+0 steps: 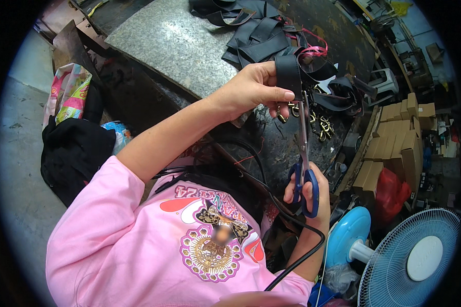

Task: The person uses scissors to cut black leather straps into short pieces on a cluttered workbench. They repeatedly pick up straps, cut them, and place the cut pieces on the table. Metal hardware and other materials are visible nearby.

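My left hand [256, 92] pinches a wide black strap [289, 77] between thumb and fingers, above the near edge of the work table. A small brass-coloured clasp [282, 117] hangs just under its fingers. Lower and to the right, my right hand [312, 189] has its fingers through the dark blue handles of a pair of scissors [304, 148]. The blades point up, nearly together, with their tips right beside the lower edge of the strap. Whether they touch it I cannot tell. Several brass-coloured clasps [321, 129] lie on the dark tabletop behind the scissors.
Black straps [258, 41] are heaped on the table [159, 41], with pink cord [315, 48] beside them. A black cable [292, 220] runs past my right forearm. A fan [420, 261] stands at the lower right, near cardboard boxes [394, 148]. Bags [69, 97] sit at the left.
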`<state>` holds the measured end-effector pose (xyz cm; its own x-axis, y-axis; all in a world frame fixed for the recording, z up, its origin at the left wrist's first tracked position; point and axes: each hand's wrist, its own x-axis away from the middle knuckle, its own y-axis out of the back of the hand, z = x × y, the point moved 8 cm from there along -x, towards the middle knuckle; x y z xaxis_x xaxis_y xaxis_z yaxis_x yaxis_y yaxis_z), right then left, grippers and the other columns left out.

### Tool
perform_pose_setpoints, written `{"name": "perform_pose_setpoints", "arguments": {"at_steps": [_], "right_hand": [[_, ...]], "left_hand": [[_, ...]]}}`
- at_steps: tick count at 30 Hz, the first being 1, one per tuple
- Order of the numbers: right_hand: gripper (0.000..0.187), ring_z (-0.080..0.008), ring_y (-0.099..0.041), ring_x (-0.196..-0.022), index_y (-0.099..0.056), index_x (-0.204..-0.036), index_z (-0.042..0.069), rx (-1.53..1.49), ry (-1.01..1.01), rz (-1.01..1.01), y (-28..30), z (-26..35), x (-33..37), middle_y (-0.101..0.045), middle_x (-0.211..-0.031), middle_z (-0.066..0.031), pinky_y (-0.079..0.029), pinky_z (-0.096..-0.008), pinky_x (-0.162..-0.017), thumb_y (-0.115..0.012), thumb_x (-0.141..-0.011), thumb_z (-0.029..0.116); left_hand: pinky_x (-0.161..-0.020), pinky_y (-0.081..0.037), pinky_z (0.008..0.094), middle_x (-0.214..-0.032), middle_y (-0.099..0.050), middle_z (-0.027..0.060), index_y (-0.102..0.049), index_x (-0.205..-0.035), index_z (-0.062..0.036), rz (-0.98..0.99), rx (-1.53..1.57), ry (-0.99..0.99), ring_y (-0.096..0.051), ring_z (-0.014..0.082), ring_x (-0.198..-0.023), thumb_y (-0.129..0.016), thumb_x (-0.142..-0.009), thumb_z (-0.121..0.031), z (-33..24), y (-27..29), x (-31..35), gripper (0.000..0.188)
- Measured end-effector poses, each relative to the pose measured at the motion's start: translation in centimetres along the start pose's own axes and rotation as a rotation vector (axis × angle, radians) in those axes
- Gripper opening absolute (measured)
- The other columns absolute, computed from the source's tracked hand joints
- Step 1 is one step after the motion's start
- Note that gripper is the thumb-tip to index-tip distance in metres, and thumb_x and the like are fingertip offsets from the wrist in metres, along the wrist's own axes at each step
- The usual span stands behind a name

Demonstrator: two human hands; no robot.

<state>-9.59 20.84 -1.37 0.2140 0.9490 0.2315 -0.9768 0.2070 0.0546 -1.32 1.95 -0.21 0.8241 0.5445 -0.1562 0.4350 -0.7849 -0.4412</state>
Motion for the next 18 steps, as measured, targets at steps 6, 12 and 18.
{"name": "perform_pose_setpoints", "arguments": {"at_steps": [6,12,18], "right_hand": [[0.072,-0.0100,-0.056,-0.048,-0.050,-0.091,-0.001,-0.034,-0.056,0.008,-0.10,-0.23,0.12,-0.056,-0.058,-0.0060,-0.041,-0.0175,-0.044,-0.064,-0.069,0.066],[0.073,-0.0102,-0.056,-0.050,-0.050,-0.093,0.000,0.032,-0.045,-0.039,-0.18,-0.44,0.02,-0.056,-0.059,-0.0063,-0.041,-0.0174,-0.045,-0.065,-0.068,0.067],[0.071,-0.0103,-0.056,-0.049,-0.050,-0.091,0.000,-0.040,0.003,-0.008,-0.37,-0.44,-0.06,-0.057,-0.060,-0.0066,-0.041,-0.0177,-0.045,-0.066,-0.069,0.065]], "left_hand": [[-0.049,-0.046,0.0206,-0.088,-0.064,0.0076,-0.052,-0.112,-0.0011,0.016,0.035,-0.016,-0.064,0.0131,-0.064,-0.065,-0.083,-0.007,0.20,0.18,0.03,0.033],[-0.049,-0.046,0.0202,-0.086,-0.064,0.0068,-0.051,-0.113,-0.0008,-0.008,-0.009,-0.042,-0.064,0.0121,-0.063,-0.064,-0.083,-0.008,0.11,0.14,0.16,0.033],[-0.048,-0.046,0.0205,-0.086,-0.064,0.0072,-0.051,-0.113,-0.0001,-0.005,-0.003,-0.040,-0.064,0.0128,-0.063,-0.064,-0.083,-0.008,0.01,0.08,0.19,0.034]]}}
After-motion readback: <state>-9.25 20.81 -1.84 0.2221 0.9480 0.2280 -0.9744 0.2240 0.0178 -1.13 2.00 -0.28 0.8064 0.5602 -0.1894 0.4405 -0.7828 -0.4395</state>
